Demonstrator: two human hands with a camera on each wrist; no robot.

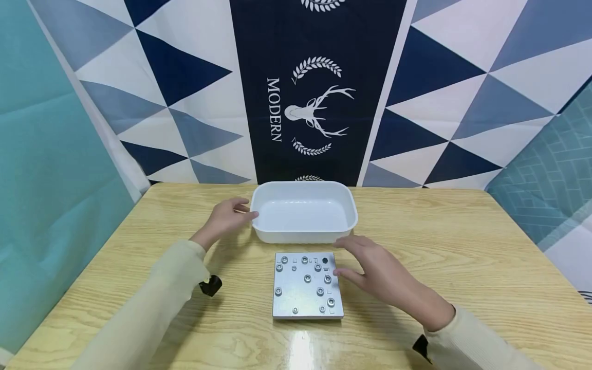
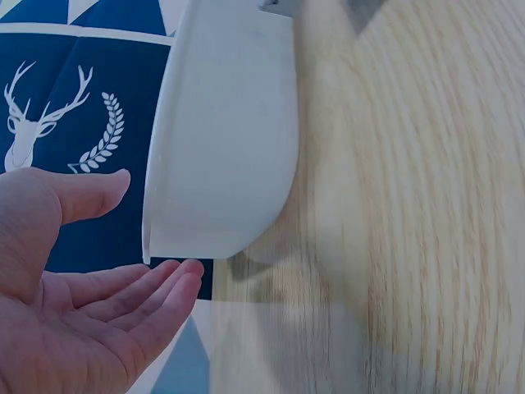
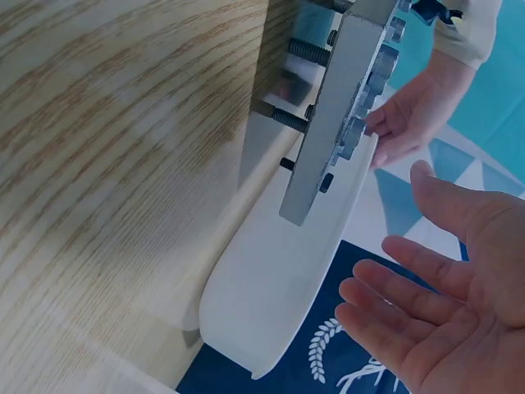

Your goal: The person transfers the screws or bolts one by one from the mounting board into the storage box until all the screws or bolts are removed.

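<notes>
A white plastic basin [image 1: 304, 237] with rounded corners stands at the back of the table. My left hand [image 1: 226, 217] is at its left end, thumb over the rim and fingers loosely extended; whether it touches the basin I cannot tell. In front of the basin is a square silver metal plate [image 1: 293, 300] with several socket-head screws in its top. The right wrist view shows screw shanks [image 3: 289, 120] sticking out beneath the plate. Beside the plate's right edge is my right hand [image 1: 376, 270], its fingers relaxed and apart, holding nothing.
The wooden table [image 1: 430, 226] reaches back to a patterned curtain [image 1: 319, 154] with a deer print. Teal cloth [image 1: 51, 190] hangs along the left side. A black wrist-mounted piece [image 1: 210, 285] juts from beneath the left sleeve.
</notes>
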